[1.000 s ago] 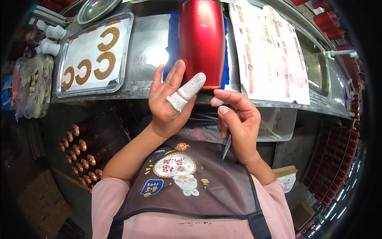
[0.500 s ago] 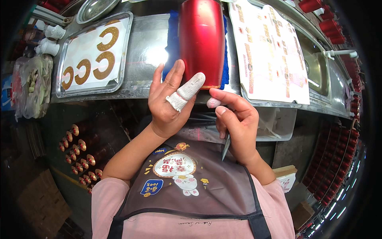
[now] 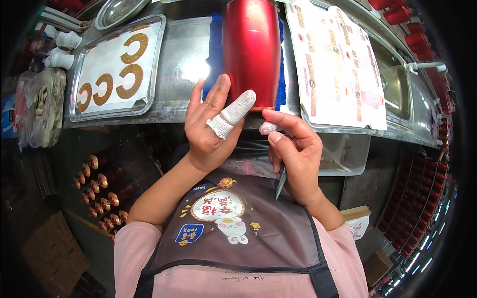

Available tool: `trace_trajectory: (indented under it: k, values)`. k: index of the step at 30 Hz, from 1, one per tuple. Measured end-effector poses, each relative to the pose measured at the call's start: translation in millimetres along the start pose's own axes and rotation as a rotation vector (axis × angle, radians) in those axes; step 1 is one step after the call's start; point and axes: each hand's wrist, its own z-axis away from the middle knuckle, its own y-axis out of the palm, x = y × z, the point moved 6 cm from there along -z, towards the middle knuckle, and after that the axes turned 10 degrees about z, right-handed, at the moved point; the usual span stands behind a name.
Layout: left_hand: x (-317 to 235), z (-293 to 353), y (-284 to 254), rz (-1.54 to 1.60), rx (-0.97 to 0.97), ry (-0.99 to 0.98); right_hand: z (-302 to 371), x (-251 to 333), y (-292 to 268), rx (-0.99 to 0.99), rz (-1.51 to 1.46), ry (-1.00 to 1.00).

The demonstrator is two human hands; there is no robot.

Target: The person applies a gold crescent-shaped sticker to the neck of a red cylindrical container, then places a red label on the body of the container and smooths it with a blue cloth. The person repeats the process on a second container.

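A glossy red tapering vessel [image 3: 252,54] lies on a blue cloth [image 3: 214,39], its orange-rimmed end toward me. My left hand [image 3: 211,116] is open by that end, fingers spread. A white ribbed finger cot [image 3: 232,113] covers one of its digits, whose tip is against or just in front of the red wall. My right hand [image 3: 297,149] is bent near the vessel's rim, closed around a slim grey pointed tool [image 3: 281,185] that points down toward my apron. A pinkish-white covered fingertip [image 3: 268,128] shows under its forefinger; whose digit it is, I cannot tell.
To the left, a clear tray [image 3: 156,64] holds a sheet with gold C-shaped decals [image 3: 130,82]. A printed decal sheet [image 3: 343,74] lies to the right, before a metal sink [image 3: 397,84]. Beneath the bench are a plastic bin [image 3: 355,159] and rows of red, gold-ended pieces [image 3: 113,199].
My right hand has shifted very slightly, and the pointed tool has turned a little, looking lighter. My left hand and the red vessel stay in place.
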Motion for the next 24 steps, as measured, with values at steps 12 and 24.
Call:
trace_trajectory:
  k: [12,24]
  values:
    - [0.6,0.1,0.2,0.004,-0.004,0.002,-16.6,0.4,0.8,-0.102,0.119,-0.049]
    - [0.7,0.4,-0.4,0.017,-0.004,-0.002,-23.3,8.3,2.7,-0.154,0.209,-0.126]
